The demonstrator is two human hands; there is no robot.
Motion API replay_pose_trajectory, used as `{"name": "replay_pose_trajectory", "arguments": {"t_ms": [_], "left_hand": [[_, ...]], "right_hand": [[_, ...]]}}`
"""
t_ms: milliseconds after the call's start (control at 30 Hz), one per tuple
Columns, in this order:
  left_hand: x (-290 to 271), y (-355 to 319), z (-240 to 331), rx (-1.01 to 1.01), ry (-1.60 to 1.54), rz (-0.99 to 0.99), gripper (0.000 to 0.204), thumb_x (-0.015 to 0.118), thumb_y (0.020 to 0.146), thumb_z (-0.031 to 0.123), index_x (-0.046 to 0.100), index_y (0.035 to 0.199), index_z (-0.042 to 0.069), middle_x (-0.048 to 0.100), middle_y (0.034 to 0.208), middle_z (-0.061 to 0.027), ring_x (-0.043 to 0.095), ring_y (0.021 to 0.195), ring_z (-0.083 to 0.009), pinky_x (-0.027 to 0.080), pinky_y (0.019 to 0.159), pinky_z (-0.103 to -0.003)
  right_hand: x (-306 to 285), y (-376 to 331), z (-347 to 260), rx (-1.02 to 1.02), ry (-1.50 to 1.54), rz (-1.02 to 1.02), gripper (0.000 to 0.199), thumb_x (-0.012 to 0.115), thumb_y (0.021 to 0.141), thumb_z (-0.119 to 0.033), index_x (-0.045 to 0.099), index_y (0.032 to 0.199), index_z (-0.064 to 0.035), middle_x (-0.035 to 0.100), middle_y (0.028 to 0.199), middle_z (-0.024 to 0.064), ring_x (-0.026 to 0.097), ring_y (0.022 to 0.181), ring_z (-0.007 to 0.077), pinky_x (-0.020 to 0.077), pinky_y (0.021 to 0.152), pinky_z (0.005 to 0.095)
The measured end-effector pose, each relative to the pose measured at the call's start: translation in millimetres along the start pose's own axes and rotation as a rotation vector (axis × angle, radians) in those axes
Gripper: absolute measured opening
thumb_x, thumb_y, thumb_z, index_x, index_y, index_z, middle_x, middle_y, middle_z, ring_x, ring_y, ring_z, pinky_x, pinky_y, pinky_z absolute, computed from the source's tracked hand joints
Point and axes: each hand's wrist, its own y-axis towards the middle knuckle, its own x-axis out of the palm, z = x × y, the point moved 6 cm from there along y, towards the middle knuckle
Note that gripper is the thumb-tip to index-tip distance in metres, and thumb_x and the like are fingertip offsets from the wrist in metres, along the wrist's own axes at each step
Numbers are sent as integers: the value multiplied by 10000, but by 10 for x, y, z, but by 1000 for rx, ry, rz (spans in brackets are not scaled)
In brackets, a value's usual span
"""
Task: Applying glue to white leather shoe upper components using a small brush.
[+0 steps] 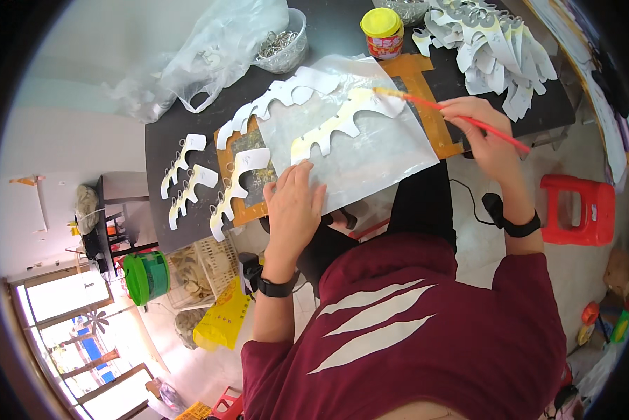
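My right hand (pixel 479 129) grips a red-handled brush (pixel 423 103) and is closed around its handle. The brush tip rests at the right part of a white scalloped strip (pixel 339 122), whose upper edge has a yellowish coat. Beneath that strip lies a translucent plastic sheet (pixel 384 161). My left hand (pixel 292 203) lies with fingers stretched out at the sheet's left edge, its fingertips by the strip's left end. Another white scalloped strip (pixel 281 91) lies farther off, along the sheet's far left side. Left of my left hand are several smaller scalloped pieces (pixel 248 162) with metal rings.
A clear tub of metal rings (pixel 286 52) and a plastic bag (pixel 223 45) stand at the far left. Far right are a yellow-lidded jar (pixel 383 35) and a heap of ringed white pieces (pixel 503 52). A red stool (pixel 577 210) stands on the right.
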Motion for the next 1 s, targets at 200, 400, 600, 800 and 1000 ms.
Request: {"name": "replay_pose_trajectory", "arguments": {"t_ms": [200, 400, 600, 800, 1000], "left_hand": [[-117, 114, 23, -43, -20, -119, 370, 644, 853, 207, 550, 1182, 65, 630, 1118, -152, 577, 1060, -302, 358, 926, -414], [-532, 704, 372, 25, -178, 128, 291, 689, 827, 212, 612, 1061, 59, 666, 966, -130, 640, 904, -281, 407, 827, -395], [-222, 1839, 782, 126, -40, 434, 410, 762, 748, 300, 606, 1043, 63, 697, 956, -136, 665, 874, -286, 472, 766, -397], [152, 2404, 934, 123, 112, 358, 441, 744, 695, 343, 565, 1019, 103, 686, 799, -100, 659, 788, -271, 368, 759, -423], [128, 2490, 837, 134, 14, 337, 380, 659, 746, 302, 551, 1049, 99, 687, 745, -115, 672, 742, -310, 372, 788, -448]], "right_hand": [[-379, -33, 435, 266, 415, 362, 192, 584, 930, -86, 675, 1072, 6, 678, 936, 59, 628, 808, 115, 448, 719, 228], [-812, 9, 712, 168, 668, 629, 204, 617, 923, -123, 677, 1065, 10, 631, 812, 28, 562, 711, 85, 401, 651, 189], [-899, 321, 583, 30, 538, 802, 135, 640, 901, -74, 681, 1002, 6, 658, 836, 37, 552, 678, 55, 431, 595, 175], [-947, 368, 513, 92, 361, 729, 154, 639, 911, -117, 682, 987, 9, 682, 827, 41, 558, 659, 50, 438, 610, 180], [-607, 496, 609, 192, 314, 636, 140, 625, 910, -116, 684, 987, -14, 683, 800, 29, 560, 636, 46, 427, 571, 185]]}}
